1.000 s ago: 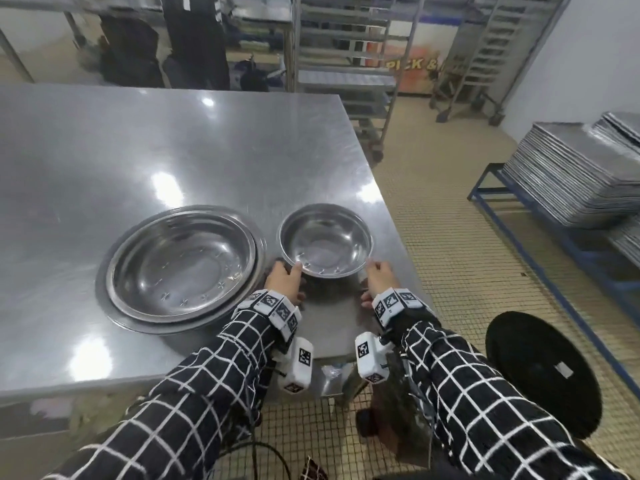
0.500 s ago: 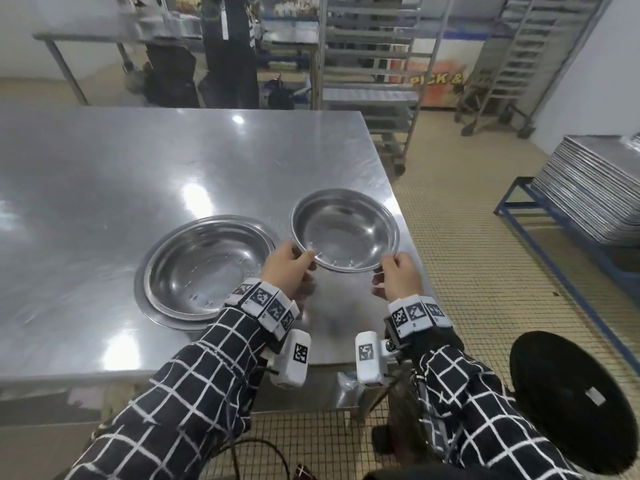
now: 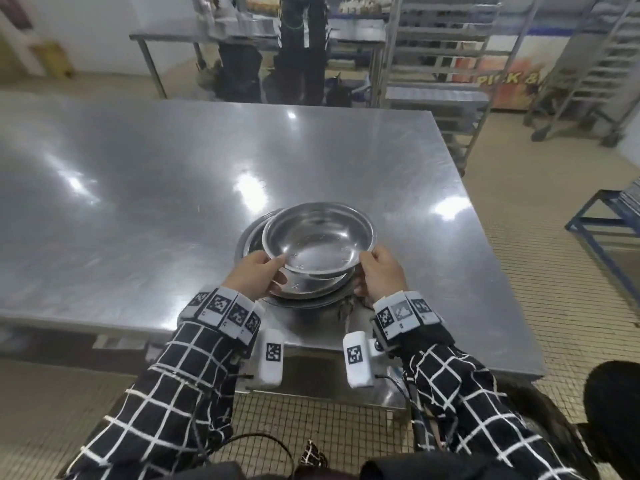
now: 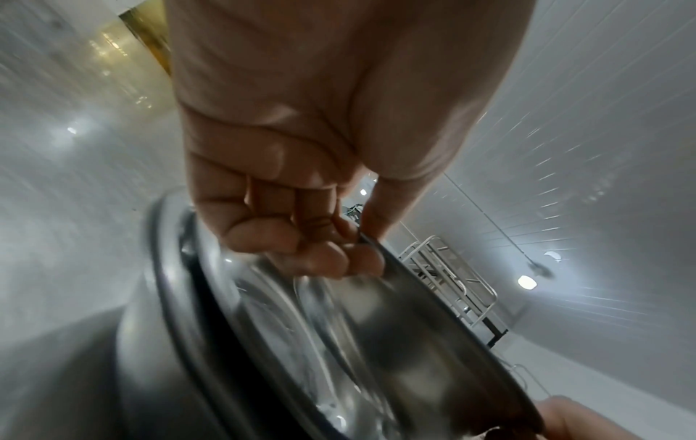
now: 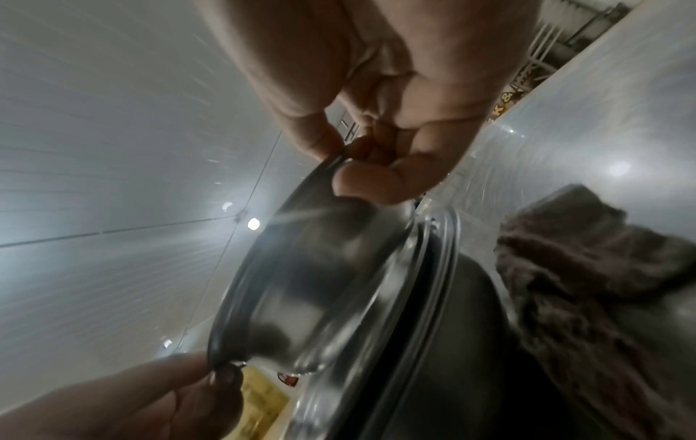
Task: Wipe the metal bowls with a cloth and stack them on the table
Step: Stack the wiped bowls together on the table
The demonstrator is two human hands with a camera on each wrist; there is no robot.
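The small bowl (image 3: 318,239) is shiny bare metal, round and shallow, with a rolled rim and a ring of small cross-shaped marks pressed into its floor. It is upright, mouth up, tilted a little toward the person, and held over the larger bowls (image 3: 304,289) near the front edge of the tabletop (image 3: 156,188), toward its right side. The left hand (image 3: 254,275) pinches the rim on the near left, thumb on top and curled fingers (image 4: 312,259) beneath it. The right hand (image 3: 381,271) pinches the rim on the near right the same way, thumb over the edge and fingers (image 5: 376,184) tucked under.

Below it the larger bowls sit nested, at least two wider rims showing one inside the other, the same polished metal with the same cross marks on the inner one. From the wrist views the small bowl's base is down inside the stack; whether it touches the bowl beneath I cannot tell. Nothing else shows inside any bowl.

A dark brownish cloth (image 5: 587,268) lies crumpled on the tabletop just beside the stack on its right, by the right wrist.
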